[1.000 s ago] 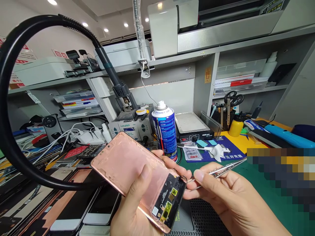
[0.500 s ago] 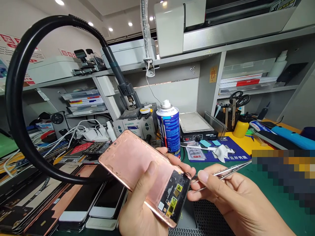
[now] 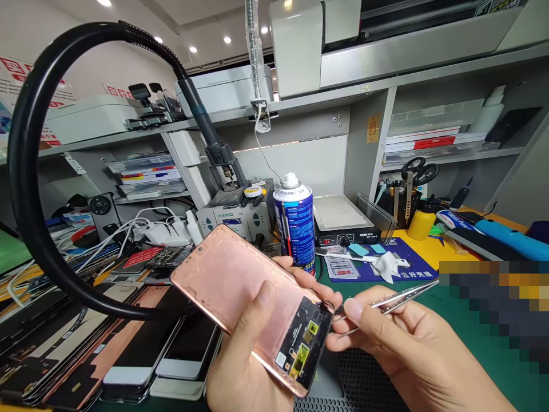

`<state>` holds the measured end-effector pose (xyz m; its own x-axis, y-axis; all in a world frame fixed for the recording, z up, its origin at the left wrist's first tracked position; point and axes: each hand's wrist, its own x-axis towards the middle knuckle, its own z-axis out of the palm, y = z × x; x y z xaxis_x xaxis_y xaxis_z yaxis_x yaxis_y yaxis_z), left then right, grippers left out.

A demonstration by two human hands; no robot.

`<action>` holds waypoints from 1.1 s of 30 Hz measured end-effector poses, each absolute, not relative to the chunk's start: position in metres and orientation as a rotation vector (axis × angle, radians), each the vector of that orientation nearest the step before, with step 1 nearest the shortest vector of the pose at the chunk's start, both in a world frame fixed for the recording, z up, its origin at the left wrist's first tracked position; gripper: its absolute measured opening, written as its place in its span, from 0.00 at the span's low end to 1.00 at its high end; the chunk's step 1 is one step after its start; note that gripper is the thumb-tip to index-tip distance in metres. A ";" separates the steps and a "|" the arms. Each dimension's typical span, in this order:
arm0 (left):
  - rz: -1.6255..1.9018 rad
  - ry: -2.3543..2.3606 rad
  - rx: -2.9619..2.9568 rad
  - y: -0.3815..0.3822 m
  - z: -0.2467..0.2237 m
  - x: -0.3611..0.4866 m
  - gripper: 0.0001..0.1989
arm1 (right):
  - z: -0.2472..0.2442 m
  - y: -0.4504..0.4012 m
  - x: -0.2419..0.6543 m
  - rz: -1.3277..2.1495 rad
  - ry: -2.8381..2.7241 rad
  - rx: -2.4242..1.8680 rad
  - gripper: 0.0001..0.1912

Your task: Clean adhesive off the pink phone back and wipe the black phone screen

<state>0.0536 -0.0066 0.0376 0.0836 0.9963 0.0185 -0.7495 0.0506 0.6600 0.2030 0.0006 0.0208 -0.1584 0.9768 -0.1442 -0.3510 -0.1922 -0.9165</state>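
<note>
My left hand (image 3: 244, 343) grips a copper-coloured phone screen panel (image 3: 240, 280), tilted, its back side facing up. The thumb lies across the copper surface, and fingers show behind the far edge. A black strip with yellow patches and a white label covers the panel's lower right end. My right hand (image 3: 386, 332) is closed around metal tweezers (image 3: 405, 296), which point up to the right. Its fingertips are close beside the panel's right edge; whether they touch it cannot be made out.
More phone panels (image 3: 141, 343) lie at the left under a looped black hose (image 3: 26, 171). Behind my hands stand a blue spray can (image 3: 295, 226) and a flat heating plate (image 3: 343, 214). Scissors (image 3: 418, 171) and a yellow bottle (image 3: 421, 223) are at the right.
</note>
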 end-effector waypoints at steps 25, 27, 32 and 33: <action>1.446 0.469 0.623 -0.007 0.036 0.052 0.12 | 0.018 0.001 0.202 1.614 -0.889 -0.948 0.15; 1.444 0.469 0.626 -0.007 0.036 0.052 0.12 | 0.017 0.001 0.202 1.621 -0.901 -0.936 0.16; 1.436 0.458 0.607 -0.005 0.036 0.054 0.12 | 0.017 0.000 0.202 1.610 -0.926 -0.925 0.16; 1.436 0.454 0.603 -0.005 0.036 0.054 0.12 | 0.017 0.000 0.202 1.614 -0.934 -0.921 0.16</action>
